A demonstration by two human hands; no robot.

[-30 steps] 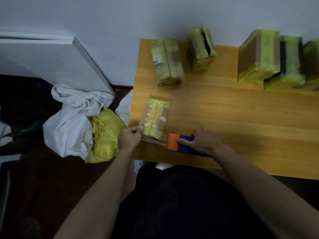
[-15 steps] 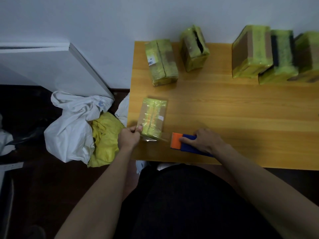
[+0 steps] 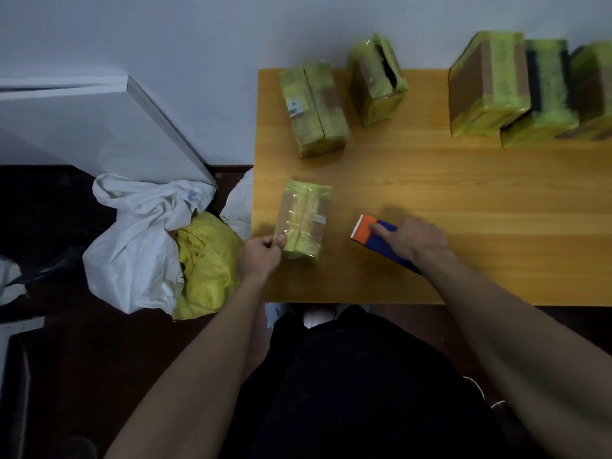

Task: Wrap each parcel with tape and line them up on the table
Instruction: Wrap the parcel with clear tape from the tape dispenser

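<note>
Lying at center-left of the frame on the desk: small parcel, long axis running upward. Pinching its near corner: left hand. Gripping tape dispenser just right: right hand.

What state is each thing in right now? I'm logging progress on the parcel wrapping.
Near parcel: flat on the table, taped, gripped at its near corner by the left hand.
Tape dispenser: on the table, apart from the near parcel, held by the right hand.
Labelled parcel: wrapped, lying flat.
Split-top parcel: wrapped, dark gap on top.
Three right parcels: wrapped, side by side against the wall.
</note>
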